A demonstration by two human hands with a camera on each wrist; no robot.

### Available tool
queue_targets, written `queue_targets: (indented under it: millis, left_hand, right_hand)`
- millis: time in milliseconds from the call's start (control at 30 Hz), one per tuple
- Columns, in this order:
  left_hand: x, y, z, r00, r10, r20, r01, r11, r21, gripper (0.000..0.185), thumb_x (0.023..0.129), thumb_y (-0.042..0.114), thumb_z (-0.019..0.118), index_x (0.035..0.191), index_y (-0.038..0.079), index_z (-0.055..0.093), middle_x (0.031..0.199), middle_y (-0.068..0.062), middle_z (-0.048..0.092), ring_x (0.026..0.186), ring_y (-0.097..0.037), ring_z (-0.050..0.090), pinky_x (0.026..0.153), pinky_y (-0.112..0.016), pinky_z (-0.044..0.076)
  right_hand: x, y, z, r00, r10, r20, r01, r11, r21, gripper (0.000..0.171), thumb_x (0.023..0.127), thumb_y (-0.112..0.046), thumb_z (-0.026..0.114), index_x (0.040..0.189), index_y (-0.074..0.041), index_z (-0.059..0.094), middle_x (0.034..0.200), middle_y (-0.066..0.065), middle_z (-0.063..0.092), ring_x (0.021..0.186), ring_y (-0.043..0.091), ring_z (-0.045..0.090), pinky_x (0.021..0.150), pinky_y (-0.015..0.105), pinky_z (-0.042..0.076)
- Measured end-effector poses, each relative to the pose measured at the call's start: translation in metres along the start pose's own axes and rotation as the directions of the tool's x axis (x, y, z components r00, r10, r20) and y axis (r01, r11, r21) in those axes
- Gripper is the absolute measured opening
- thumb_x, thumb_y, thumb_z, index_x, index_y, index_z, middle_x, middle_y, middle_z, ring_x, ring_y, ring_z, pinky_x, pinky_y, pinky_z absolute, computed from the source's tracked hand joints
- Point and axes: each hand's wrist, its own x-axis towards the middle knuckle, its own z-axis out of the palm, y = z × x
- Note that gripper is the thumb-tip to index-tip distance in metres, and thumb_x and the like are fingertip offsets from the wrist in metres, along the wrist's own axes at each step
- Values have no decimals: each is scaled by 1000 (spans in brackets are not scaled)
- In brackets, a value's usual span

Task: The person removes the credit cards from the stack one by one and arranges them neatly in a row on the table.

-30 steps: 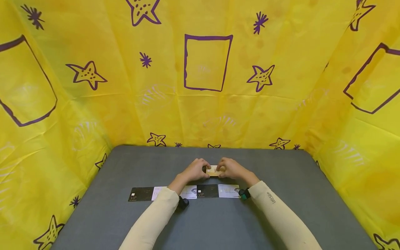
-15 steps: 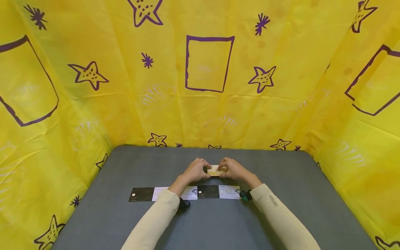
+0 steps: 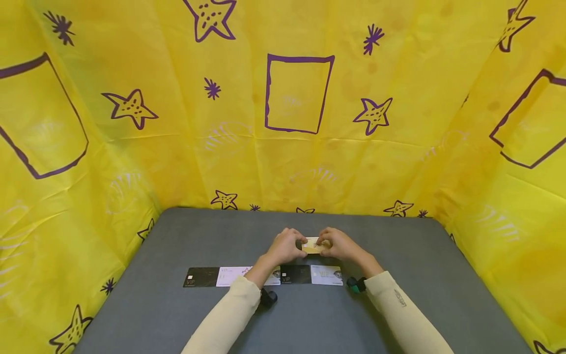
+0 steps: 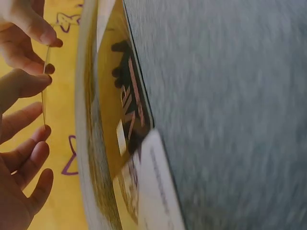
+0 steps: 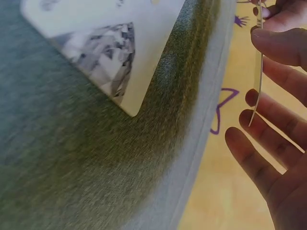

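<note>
"VIP" on black card (image 3: 201, 277), probably "VIP" on second black card (image 3: 295, 274)

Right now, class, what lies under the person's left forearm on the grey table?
Under the left forearm runs a row of cards, black and white alternating. The white card there is partly covered, so its middle print cannot be seen.

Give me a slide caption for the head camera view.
Both hands, left hand and right hand, pinch a gold card above a row of cards on a grey table.
</note>
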Motion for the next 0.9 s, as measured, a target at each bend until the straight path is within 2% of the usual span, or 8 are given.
queue_targets:
  millis: [433,633,900]
  left_hand:
    - [-4,31,10,999,-24,29,24,1000,5,34,78,32,80,109,20,75,114,0,68,109,-22,56,98,-44,44]
    - [-4,42,15,999,-1,35,0,1000,20,34,78,34,80,109,21,75,114,1,68,107,-20,56,95,-39,44]
    - [-3,54,25,999,23,34,-24,1000,12,33,77,34,81,108,21,76,112,1,68,105,-19,56,93,-36,45]
  right_hand:
    - [-33,4,-9,999,39,-28,-38,999,18,16,78,-13,78,94,-11,74,110,12,64,100,32,60,82,46,50]
    - [-48,6,-15,997,67,-38,-65,997,48,16,78,-12,78,94,-10,74,109,11,65,99,30,60,81,44,50]
    - [-63,10,-20,996,86,-32,-85,996,33,17,78,-14,79,94,-10,74,110,13,65,101,32,59,85,47,49]
